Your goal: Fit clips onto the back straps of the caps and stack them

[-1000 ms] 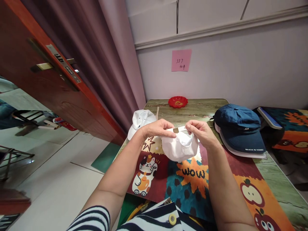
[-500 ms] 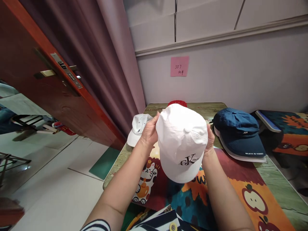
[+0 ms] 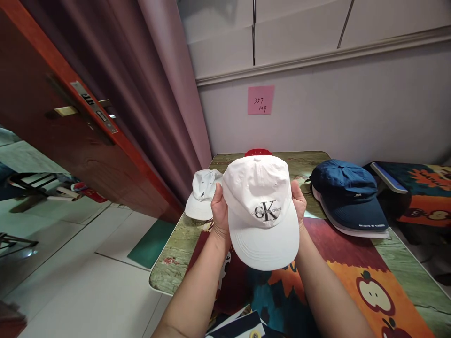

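A white baseball cap [image 3: 259, 188] with a dark CK logo is held up over the table, its brim toward me and tipped down. My left hand [image 3: 220, 211] grips the cap's left side, thumb showing and the other fingers hidden behind it. On the opposite side my right hand [image 3: 299, 202] holds the cap the same way. Behind my left hand, a smaller white cap [image 3: 199, 204] with a small dark emblem rests on the table. To the right sits a navy blue cap [image 3: 347, 188] on top of a lighter cap, whose brim edge [image 3: 326, 220] shows beneath.
The wood-patterned table [image 3: 167, 263] carries a colourful mat [image 3: 352, 272] with apple pictures. A red object [image 3: 258, 152] shows behind the held cap. A pink note [image 3: 260, 100] is stuck on the wall. At left are a purple curtain [image 3: 158, 94] and a red-brown door [image 3: 63, 145].
The held cap has tilted so its front panel and logo face me more squarely. My left hand has come down and slightly right along its side.
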Demonstrator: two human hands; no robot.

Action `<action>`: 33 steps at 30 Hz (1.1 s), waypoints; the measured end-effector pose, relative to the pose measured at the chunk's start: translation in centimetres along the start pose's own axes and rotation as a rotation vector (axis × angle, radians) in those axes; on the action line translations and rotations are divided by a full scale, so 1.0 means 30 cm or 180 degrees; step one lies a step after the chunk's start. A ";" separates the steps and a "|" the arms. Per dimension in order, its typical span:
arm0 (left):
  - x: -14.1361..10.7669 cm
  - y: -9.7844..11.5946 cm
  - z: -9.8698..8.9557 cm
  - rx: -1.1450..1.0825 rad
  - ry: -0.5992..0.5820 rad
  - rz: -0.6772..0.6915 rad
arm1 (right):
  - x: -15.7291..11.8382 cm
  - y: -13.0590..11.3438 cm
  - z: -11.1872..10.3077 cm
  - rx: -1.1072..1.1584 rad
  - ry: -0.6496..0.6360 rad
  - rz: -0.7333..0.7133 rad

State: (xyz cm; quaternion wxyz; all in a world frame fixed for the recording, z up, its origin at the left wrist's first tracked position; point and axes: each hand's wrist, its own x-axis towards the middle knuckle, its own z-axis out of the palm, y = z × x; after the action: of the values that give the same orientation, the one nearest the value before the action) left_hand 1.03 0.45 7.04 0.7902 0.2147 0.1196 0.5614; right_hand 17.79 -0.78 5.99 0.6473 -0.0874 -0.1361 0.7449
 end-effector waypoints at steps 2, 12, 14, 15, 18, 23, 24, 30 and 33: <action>0.011 -0.008 -0.010 -0.0063 0.0051 -0.0060 | 0.010 -0.002 0.002 0.0015 0.0051 0.0101; 0.000 -0.073 0.021 -0.0273 0.0247 -0.0405 | 0.047 0.018 -0.021 0.0123 0.0209 0.0453; 0.003 -0.060 0.021 -0.0350 0.0345 -0.0427 | 0.039 0.023 -0.015 0.0075 0.0023 0.0518; 0.004 -0.054 0.022 -0.0381 0.0401 -0.0435 | 0.036 0.025 -0.013 0.0046 -0.0039 0.0564; 0.000 -0.043 0.035 -0.0402 0.0499 -0.0421 | 0.034 0.026 -0.012 -0.0010 -0.0088 0.0691; -0.023 -0.038 0.073 -0.0376 0.0446 -0.0386 | 0.036 0.018 -0.013 -0.0046 -0.0038 0.0710; -0.026 -0.035 0.077 -0.0377 0.0442 -0.0385 | 0.035 0.017 -0.013 -0.0068 -0.0011 0.0711; -0.023 -0.026 0.072 -0.0235 0.0556 -0.0324 | 0.035 0.022 -0.007 -0.0123 0.0200 0.0693; -0.018 -0.034 0.064 -0.0235 0.0583 -0.0303 | 0.037 0.031 -0.002 -0.0051 0.0170 0.0591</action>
State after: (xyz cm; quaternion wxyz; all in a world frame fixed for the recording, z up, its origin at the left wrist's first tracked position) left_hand 2.52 -0.73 8.23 0.8091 0.1274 0.1806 0.5445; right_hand 16.78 0.20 5.69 0.5782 -0.1247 -0.1161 0.7979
